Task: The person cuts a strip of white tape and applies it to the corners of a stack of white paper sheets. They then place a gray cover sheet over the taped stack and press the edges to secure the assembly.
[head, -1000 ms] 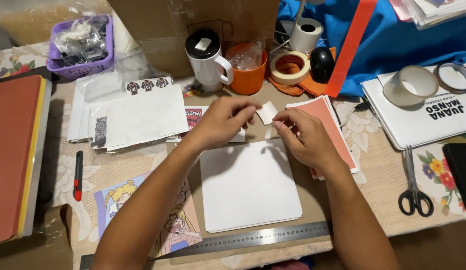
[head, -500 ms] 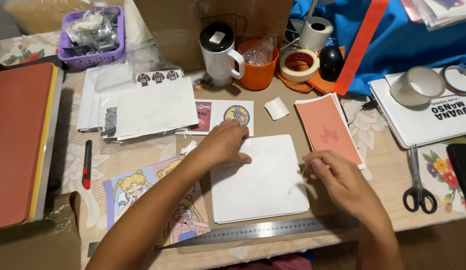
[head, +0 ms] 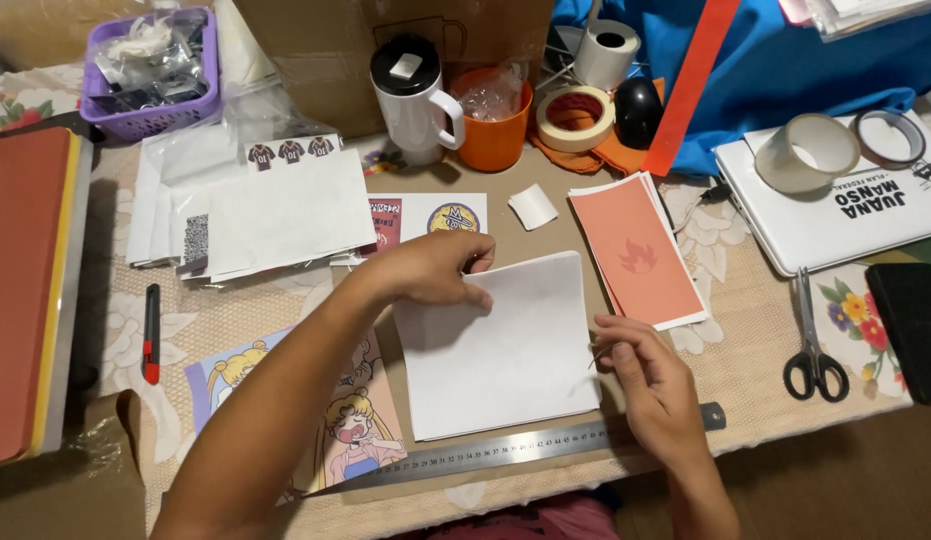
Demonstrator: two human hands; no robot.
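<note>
Left hand [head: 436,272] presses flat on the white sheet [head: 501,345], right hand [head: 646,375] pinches its edge — I'd say it could crease if tugged unevenly.

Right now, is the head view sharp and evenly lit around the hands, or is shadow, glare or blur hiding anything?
Head view: sharp, evenly lit; left hand casts a soft shadow on the white sheet; right hand at its right edge, unblurred; mild sheen on the steel ruler, no glare; straight edges near the frame borders bow slightly.

Matt white paper sheet [head: 506,345], brushed-metal ruler [head: 506,452], glossy plastic tape roll [head: 806,152] — lace-patterned tablecloth [head: 236,310].
</note>
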